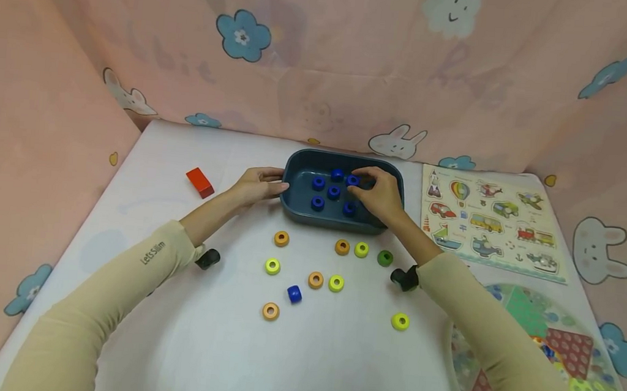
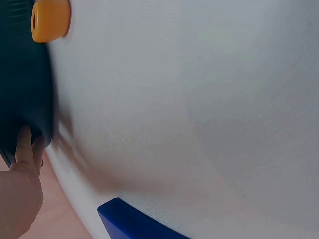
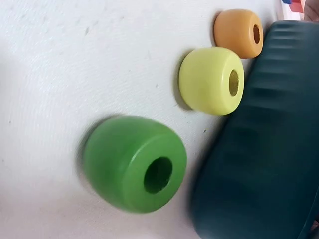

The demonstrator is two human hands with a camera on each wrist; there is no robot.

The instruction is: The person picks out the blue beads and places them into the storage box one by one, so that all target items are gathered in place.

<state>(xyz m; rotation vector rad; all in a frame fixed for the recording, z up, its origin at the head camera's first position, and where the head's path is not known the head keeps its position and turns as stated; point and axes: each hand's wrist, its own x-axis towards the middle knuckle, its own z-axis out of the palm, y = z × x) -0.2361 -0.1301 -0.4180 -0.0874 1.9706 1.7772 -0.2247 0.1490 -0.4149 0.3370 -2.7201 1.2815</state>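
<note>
A dark teal tray (image 1: 339, 221) holds several blue beads (image 1: 333, 192). At its left end my left hand (image 1: 258, 186) holds the tray, thumb at the rim; the left wrist view shows two fingers against the wall. Reaching over the right side, my right hand (image 1: 382, 195) pinches a blue bead (image 1: 353, 181) between thumb and fingers inside the tray. In front of it lie orange beads (image 1: 315, 280), yellow beads (image 1: 336, 283), one green bead (image 3: 134, 164) and a loose blue bead (image 1: 294, 294). The right wrist view does not clearly show the right fingers.
A red block (image 1: 200, 182) lies left of the tray; a blue block (image 2: 137, 221) shows in the left wrist view. On the right are a vehicle picture board (image 1: 491, 222) and a round patterned bag (image 1: 466, 367). Pink cloth (image 1: 324, 55) walls the table's back and sides.
</note>
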